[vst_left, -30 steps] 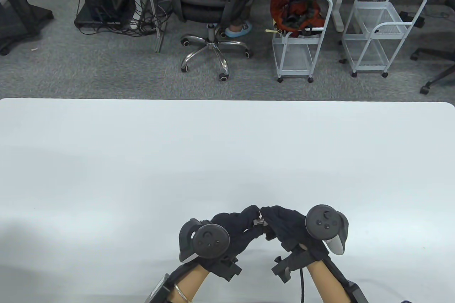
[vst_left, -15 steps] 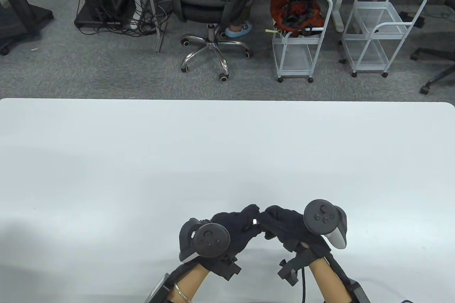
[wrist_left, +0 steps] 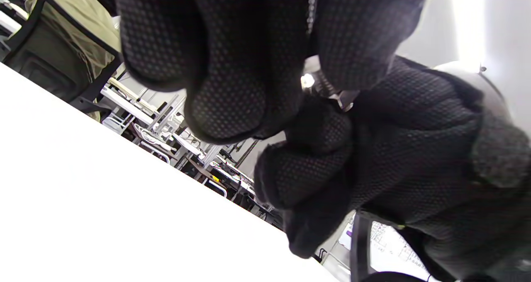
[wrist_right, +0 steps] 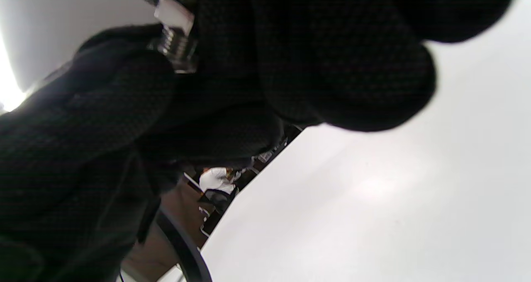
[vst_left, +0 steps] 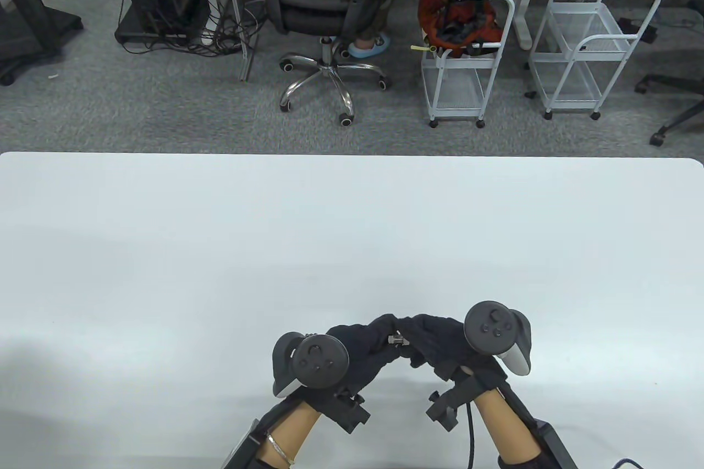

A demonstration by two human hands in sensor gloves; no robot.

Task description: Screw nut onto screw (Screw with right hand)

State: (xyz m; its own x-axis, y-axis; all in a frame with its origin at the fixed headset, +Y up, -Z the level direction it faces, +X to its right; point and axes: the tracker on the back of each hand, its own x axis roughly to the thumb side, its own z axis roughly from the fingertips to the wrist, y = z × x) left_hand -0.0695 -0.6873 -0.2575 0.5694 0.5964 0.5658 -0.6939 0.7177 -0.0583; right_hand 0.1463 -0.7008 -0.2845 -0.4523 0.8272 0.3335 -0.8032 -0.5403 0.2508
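Both hands meet low over the counter [vst_left: 352,227], near its front edge, fingertips together around a small metal assembly.

Left hand [vst_left: 357,345]: fingers clamped on one end of the screw [vst_left: 395,338]. Right hand [vst_left: 434,340]: fingers pinched on the other end, where the nut [wrist_right: 174,9] appears to sit (the right wrist view shows a bright flat-sided piece above a ribbed, threaded-looking stretch [wrist_right: 176,52], mostly buried in glove fabric).

Key relation: the screw's long axis runs roughly left-right in the table view, bridging the two hands, held clear of the counter. Only a short sliver of metal shows between the fingertips. Both hands are equally near; each touches its own end.

Left wrist view: glint of metal [wrist_left: 308,81] between the two sets of fingers, little else readable.

Judgement: threading is under way. The next turn wants the right fingers rolling about that left-right axis while the left holds steady. How far the nut is run on cannot be told. Risk: cross-threading if the two ends tilt out of line.
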